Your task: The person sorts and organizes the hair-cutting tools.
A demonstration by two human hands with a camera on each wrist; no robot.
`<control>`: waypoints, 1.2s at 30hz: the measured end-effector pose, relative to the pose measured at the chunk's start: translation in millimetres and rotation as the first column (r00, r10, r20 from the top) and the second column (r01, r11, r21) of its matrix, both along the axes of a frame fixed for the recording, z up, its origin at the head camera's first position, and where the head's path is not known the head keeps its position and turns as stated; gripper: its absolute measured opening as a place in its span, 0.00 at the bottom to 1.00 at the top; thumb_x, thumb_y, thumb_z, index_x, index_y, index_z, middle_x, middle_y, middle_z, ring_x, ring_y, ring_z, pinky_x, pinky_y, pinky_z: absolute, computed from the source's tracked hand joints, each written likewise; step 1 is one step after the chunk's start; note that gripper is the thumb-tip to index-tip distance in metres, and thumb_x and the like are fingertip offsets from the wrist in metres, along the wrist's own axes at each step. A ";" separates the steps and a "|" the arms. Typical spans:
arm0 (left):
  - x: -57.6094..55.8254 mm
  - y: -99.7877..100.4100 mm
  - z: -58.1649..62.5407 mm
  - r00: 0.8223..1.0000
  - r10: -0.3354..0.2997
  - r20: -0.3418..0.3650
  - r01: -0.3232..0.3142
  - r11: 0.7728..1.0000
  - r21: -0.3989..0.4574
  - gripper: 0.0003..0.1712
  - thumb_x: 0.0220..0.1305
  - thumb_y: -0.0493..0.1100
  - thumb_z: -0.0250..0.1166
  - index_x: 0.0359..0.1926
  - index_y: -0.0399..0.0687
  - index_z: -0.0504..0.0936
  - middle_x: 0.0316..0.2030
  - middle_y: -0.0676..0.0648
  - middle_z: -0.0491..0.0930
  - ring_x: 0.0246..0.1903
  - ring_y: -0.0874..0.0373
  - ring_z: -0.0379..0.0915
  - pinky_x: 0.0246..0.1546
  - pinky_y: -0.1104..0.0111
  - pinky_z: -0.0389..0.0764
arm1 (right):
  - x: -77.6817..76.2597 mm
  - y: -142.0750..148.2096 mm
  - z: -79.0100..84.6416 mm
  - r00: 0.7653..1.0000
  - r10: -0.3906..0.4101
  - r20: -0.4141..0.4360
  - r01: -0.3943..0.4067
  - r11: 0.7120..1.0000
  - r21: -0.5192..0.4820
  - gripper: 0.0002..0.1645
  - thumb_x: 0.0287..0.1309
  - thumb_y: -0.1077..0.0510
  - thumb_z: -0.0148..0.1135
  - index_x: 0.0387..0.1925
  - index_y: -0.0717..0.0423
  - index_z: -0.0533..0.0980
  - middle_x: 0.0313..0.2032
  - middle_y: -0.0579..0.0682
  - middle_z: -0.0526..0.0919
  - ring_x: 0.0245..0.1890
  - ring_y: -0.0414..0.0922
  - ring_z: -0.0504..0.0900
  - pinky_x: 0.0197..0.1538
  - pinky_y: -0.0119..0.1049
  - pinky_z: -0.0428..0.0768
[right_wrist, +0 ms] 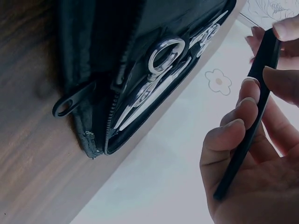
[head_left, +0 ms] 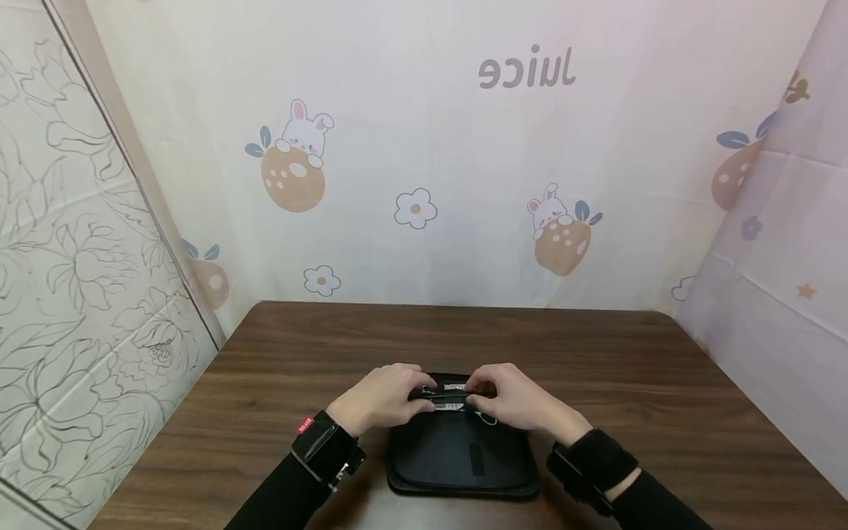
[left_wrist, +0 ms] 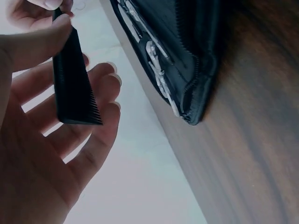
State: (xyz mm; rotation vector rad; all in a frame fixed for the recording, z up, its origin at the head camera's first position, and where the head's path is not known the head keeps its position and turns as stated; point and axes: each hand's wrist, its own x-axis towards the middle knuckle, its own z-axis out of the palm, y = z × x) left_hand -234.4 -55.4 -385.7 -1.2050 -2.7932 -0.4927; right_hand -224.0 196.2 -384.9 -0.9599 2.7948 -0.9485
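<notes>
Both hands hold a black comb (left_wrist: pixel 74 84) above a black zip case. The left hand (head_left: pixel 387 397) pinches it between thumb and fingers, and the fine teeth show at one end in the left wrist view. My right hand (head_left: pixel 510 397) grips the other part, thumb on one side and fingers curled against the opposite side. Below them the case (head_left: pixel 437 453) lies on the table with its zip undone. Silver scissors (right_wrist: pixel 163 56) with a round finger ring sit in it, and further silver tools (left_wrist: pixel 159 70) show along the same opening, partly hidden by the hands in the head view.
The brown wooden table (head_left: pixel 318 331) runs back to a printed curtain (head_left: pixel 424 147) with rabbits and flowers. A zip pull (right_wrist: pixel 70 100) sticks out at the case's edge. Another patterned curtain (head_left: pixel 775 294) closes off the right side.
</notes>
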 end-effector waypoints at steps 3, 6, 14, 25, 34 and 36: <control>2.1 -3.1 -2.1 0.999 -0.011 0.035 0.011 1.000 0.008 0.19 0.59 0.53 0.61 0.49 0.53 0.79 0.38 0.54 0.75 0.33 0.65 0.67 0.35 0.68 0.72 | 2.0 -1.8 0.2 1.000 0.008 0.004 -0.008 1.000 0.000 0.08 0.56 0.54 0.60 0.40 0.47 0.78 0.32 0.36 0.76 0.31 0.36 0.74 0.35 0.35 0.74; 3.7 -4.6 -3.1 0.998 -0.015 0.066 0.014 1.000 0.026 0.21 0.60 0.58 0.58 0.49 0.52 0.78 0.37 0.54 0.74 0.32 0.65 0.66 0.33 0.69 0.71 | 3.7 -2.9 -0.3 1.000 0.018 0.003 -0.018 1.000 -0.001 0.08 0.56 0.55 0.60 0.40 0.47 0.78 0.32 0.36 0.76 0.31 0.35 0.74 0.35 0.35 0.75; 7.1 -4.6 -3.5 0.996 -0.003 0.087 -0.003 0.997 0.071 0.23 0.65 0.61 0.49 0.49 0.53 0.77 0.39 0.54 0.73 0.35 0.65 0.65 0.37 0.68 0.70 | 9.9 -4.7 0.1 0.999 0.032 -0.023 -0.033 0.999 -0.018 0.09 0.57 0.56 0.59 0.40 0.50 0.77 0.33 0.36 0.76 0.33 0.35 0.74 0.37 0.39 0.76; 12.2 1.6 -7.1 0.998 -0.028 0.062 0.019 0.989 0.147 0.23 0.64 0.61 0.51 0.48 0.51 0.76 0.40 0.55 0.74 0.37 0.65 0.68 0.39 0.66 0.72 | 18.0 -9.0 2.7 0.997 0.058 -0.046 -0.060 0.998 -0.031 0.06 0.57 0.57 0.59 0.38 0.47 0.77 0.32 0.36 0.75 0.30 0.35 0.74 0.34 0.34 0.75; 12.2 6.3 -10.3 0.999 -0.013 -0.041 0.020 0.986 0.163 0.18 0.63 0.58 0.52 0.42 0.52 0.78 0.36 0.58 0.74 0.33 0.67 0.67 0.35 0.69 0.72 | 18.2 -6.7 4.9 0.997 0.064 -0.045 -0.064 0.998 -0.005 0.08 0.57 0.56 0.60 0.40 0.49 0.77 0.32 0.36 0.75 0.31 0.35 0.74 0.35 0.35 0.75; 11.8 6.3 -10.3 0.998 -0.003 -0.056 0.011 0.989 0.147 0.18 0.62 0.58 0.52 0.41 0.52 0.78 0.36 0.57 0.74 0.33 0.66 0.67 0.35 0.69 0.72 | 17.4 -4.5 4.7 0.996 0.065 -0.053 -0.065 0.998 0.004 0.09 0.56 0.55 0.60 0.41 0.48 0.77 0.32 0.35 0.76 0.31 0.34 0.73 0.35 0.34 0.75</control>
